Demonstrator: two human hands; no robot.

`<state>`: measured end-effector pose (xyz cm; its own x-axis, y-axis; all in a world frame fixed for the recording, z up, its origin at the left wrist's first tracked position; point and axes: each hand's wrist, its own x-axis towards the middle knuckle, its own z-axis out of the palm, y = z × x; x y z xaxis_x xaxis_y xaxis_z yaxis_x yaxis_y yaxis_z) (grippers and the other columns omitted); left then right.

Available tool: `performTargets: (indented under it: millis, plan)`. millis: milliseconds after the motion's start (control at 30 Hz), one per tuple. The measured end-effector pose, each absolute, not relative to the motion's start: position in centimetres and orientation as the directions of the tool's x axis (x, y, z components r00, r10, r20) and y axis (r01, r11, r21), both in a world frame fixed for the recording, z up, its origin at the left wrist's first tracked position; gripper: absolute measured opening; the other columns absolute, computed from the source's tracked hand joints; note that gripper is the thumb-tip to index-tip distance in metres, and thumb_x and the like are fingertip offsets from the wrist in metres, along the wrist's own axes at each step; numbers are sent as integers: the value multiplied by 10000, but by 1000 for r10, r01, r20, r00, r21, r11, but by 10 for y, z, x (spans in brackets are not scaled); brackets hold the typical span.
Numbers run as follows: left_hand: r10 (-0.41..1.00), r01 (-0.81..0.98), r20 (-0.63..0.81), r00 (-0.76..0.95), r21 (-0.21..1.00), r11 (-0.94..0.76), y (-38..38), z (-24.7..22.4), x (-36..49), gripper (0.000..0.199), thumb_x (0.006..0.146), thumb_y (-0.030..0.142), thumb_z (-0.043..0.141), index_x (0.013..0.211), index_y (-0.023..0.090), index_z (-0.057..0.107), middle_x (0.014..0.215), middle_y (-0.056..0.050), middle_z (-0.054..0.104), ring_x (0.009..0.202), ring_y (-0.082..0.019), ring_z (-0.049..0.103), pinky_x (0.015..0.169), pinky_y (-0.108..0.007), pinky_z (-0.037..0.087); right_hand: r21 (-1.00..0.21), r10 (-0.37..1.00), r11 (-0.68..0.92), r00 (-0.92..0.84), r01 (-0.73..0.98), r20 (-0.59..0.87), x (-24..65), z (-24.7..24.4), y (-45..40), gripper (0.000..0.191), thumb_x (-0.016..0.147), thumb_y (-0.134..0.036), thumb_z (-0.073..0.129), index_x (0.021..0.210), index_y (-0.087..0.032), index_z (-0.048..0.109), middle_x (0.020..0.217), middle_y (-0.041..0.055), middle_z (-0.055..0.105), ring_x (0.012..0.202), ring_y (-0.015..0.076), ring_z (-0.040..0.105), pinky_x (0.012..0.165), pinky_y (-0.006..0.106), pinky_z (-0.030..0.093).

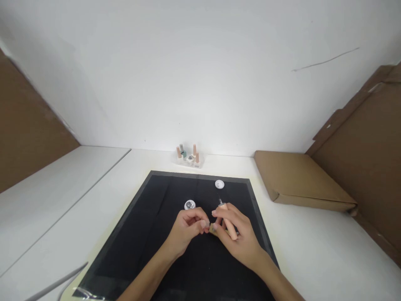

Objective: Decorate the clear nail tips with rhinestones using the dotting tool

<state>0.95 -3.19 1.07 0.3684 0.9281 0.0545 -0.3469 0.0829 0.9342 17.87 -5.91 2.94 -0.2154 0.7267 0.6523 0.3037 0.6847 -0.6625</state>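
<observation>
**One hand, two jobs, over the black mat**

My right hand (pixel 238 234) is curled around a peach brush handle (pixel 229 225), lodged slantwise beneath my index finger, its brush end (pixel 220 201) aimed away from me; I judge that this keeps the tip clear of my skin. Thumb and fingertips are bent in at a small olive-coloured piece (pixel 213 229), so one hand seems to manage both.

My left hand (pixel 187 229) sits just beside it, thumb and index drawn nearly together. I cannot tell whether they grip anything, the tips being too small to read.

All this is above the black mat (pixel 150 234), which probably guards the white table (pixel 78 217). The white pot (pixel 189 205) lies uncovered just beyond my left fingers, likely for easy reach; its white lid (pixel 219 184) rests farther out. The clear tray (pixel 201 164) stands behind, grouping peach-capped bottles (pixel 197 158) off the mat.
</observation>
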Motion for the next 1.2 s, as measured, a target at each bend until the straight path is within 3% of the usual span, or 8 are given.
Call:
performTargets:
  millis: [267,467,633,767,833,967,1200]
  plan:
    - [934,-406,-44,353,893,196,-32,21,11,242,636,336,812,631,110,727,542,-31,641,507,-114,566,507,-203,418,-674,740,669,-190,314,645,181,31,-58,309,826,-53,560,1061,-250,596,837,10,569,652,118,592,601,244,506]
    - [960,-515,-51,276,835,193,-28,32,0,318,694,440,747,683,123,735,619,-47,663,570,-135,598,555,-226,468,-709,773,629,-157,320,615,183,32,-57,281,844,-76,554,1051,-258,612,878,19,589,664,119,600,626,255,513]
    - [980,-569,-38,195,809,145,-20,36,-13,230,676,331,773,758,117,755,640,-60,683,610,-145,616,569,-226,477,-770,825,562,-132,302,550,186,29,-56,242,915,-167,497,1086,-274,631,839,20,606,709,142,607,655,282,517]
    - [992,-597,-20,121,797,89,-15,37,-23,201,608,250,823,765,143,756,632,-31,674,608,-124,609,564,-209,471,-846,883,466,-79,261,462,184,20,-55,321,964,-245,432,1281,-283,467,886,25,631,643,125,600,611,276,528]
    - [996,-598,-14,87,799,63,-14,35,-27,219,584,235,844,765,153,753,639,-16,671,603,-112,603,564,-204,471,-878,906,417,-35,236,421,182,15,-54,304,967,-272,432,1269,-277,397,852,10,625,612,121,596,556,255,519]
    - [999,-571,-24,40,820,43,-10,32,-33,273,550,219,875,785,159,749,676,-4,683,637,-104,617,603,-202,484,-910,934,351,-10,219,358,177,12,-49,155,940,-322,495,1066,-253,438,740,-31,592,556,114,574,517,240,501]
    - [999,-467,-31,-34,884,12,0,23,-43,302,571,276,865,812,141,742,700,-18,695,659,-119,615,642,-236,489,-904,946,317,-165,287,279,163,21,-19,278,974,-379,417,1149,-207,546,764,-2,606,585,115,584,508,242,487]
